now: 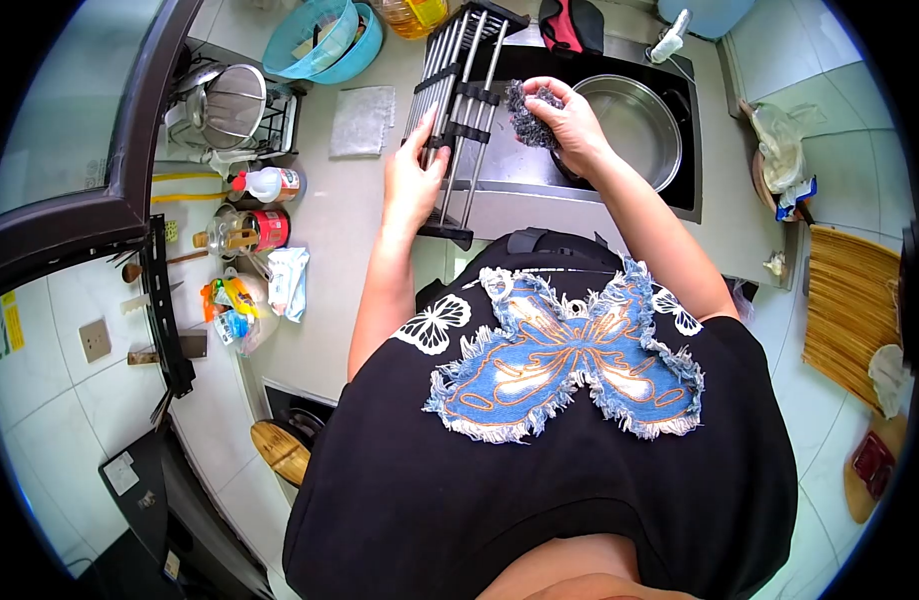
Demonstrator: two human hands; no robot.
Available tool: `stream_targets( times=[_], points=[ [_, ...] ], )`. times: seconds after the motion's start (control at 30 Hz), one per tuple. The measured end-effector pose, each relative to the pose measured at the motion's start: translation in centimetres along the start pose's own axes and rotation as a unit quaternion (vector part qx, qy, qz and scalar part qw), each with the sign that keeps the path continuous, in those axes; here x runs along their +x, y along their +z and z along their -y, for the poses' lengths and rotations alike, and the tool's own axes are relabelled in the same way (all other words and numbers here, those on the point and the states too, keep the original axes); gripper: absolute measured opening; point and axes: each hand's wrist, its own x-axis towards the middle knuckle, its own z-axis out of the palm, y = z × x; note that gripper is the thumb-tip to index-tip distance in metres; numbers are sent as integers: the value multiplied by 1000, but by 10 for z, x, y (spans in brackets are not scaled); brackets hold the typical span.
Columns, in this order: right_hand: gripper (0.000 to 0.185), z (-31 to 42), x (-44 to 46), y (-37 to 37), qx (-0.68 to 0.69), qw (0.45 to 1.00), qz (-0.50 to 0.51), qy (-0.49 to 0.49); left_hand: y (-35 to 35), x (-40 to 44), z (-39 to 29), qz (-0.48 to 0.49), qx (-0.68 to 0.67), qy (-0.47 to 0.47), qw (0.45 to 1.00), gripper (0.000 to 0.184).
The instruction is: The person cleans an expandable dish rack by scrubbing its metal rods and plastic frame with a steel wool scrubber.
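Note:
My left hand point(417, 178) grips the side of a metal rack point(467, 130) with steel bars and black plastic ends, tilted on its edge over the counter's front. In my right hand point(577, 125) is a crumpled, fuzzy dark grey cloth point(534, 114), pinched between the fingers and held just right of the rack, apart from it. A round steel pot point(635, 130) sits behind and to the right of that hand, in the dark-edged sink point(685, 205). The fingertips behind the rack's bars are partly hidden.
A folded grey cloth point(363, 121) lies on the counter left of the rack. Blue basins point(313, 45) and an oil bottle point(412, 14) stand at the back. Bottles, jars point(272, 229) and packets line the left side. The faucet point(670, 40) rises behind the pot.

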Motion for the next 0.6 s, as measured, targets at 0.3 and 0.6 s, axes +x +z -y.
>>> stream_targets(
  times=[0.3, 0.6],
  points=[
    [18, 25, 9, 11, -277, 917, -111, -266, 20, -10, -25, 19, 243, 29, 969, 71],
    [20, -5, 0, 17, -591, 677, -121, -422, 38, -19, -48, 34, 435, 23, 900, 80]
  ],
)
